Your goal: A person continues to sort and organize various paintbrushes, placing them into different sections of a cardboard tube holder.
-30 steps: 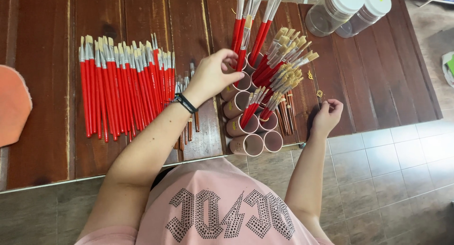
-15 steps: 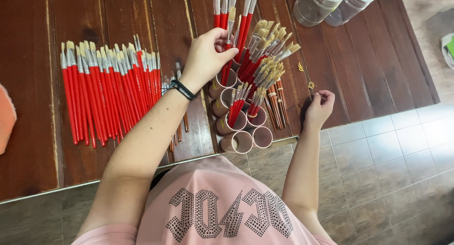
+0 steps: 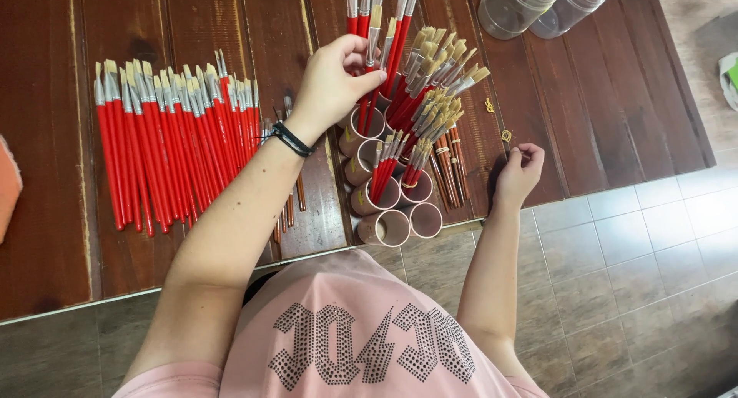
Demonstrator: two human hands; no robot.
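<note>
Pinching red brushes (image 3: 367, 98), left hand (image 3: 330, 86)

Above the left grip (image 3: 334, 86), the handful of red brushes (image 3: 382, 21) runs off the top edge, so their tips cannot be seen. Its palm hides where the fingers meet the handles. Far left of it, an orange object (image 3: 8, 186) is cut by the frame. Up and right of the right grip (image 3: 519, 175), two clear jars (image 3: 538, 6) are cropped; whatever its fingers pinch is too small to tell.
</note>
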